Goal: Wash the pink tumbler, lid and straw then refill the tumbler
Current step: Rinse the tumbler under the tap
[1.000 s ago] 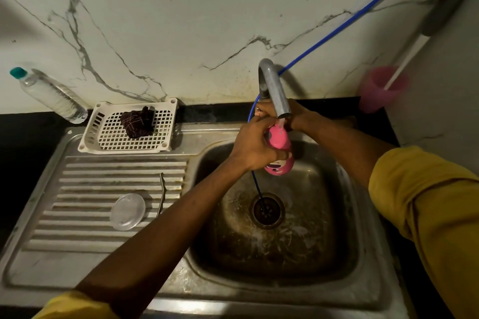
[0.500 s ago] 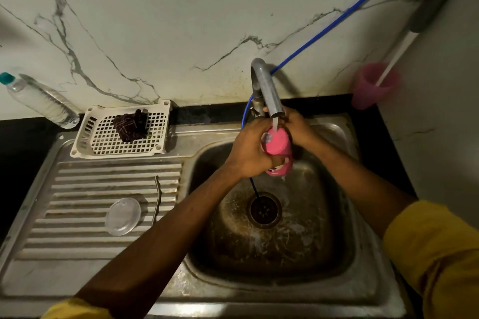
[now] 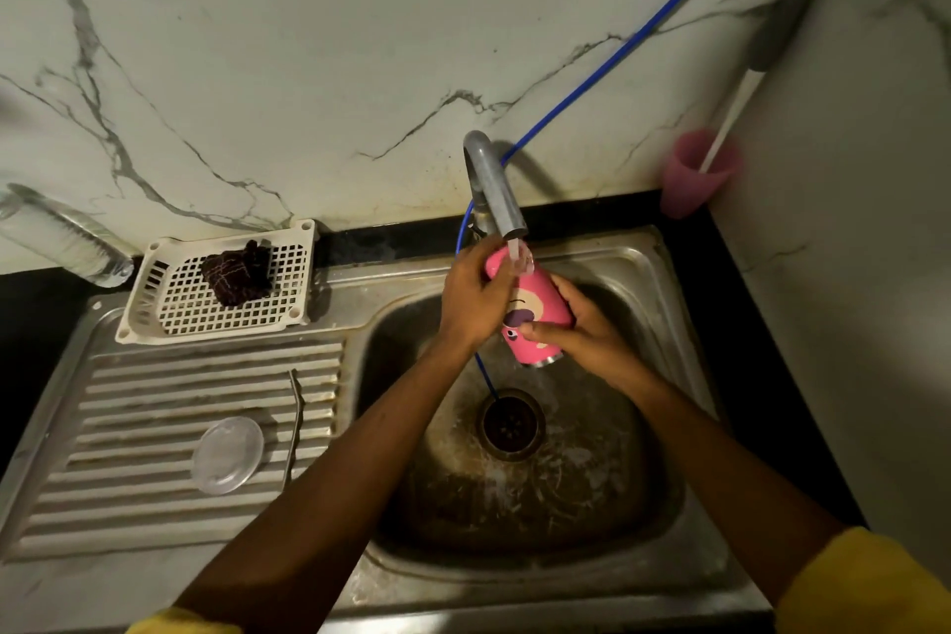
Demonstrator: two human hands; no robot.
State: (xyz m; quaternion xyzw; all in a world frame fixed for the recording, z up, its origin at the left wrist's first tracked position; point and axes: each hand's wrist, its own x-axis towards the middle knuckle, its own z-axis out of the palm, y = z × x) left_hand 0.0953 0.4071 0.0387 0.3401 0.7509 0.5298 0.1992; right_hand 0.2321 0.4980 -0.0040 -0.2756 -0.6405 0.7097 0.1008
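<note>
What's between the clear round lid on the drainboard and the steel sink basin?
A thin bent metal straw lies on the ribbed steel drainboard between the clear round plastic lid and the steel sink basin, shown in the head view.

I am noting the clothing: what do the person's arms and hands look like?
The left hand and right hand are bare: no gloves, no visible rings or watch. Forearms are uncovered; the left sleeve and right sleeve are yellow.
</note>
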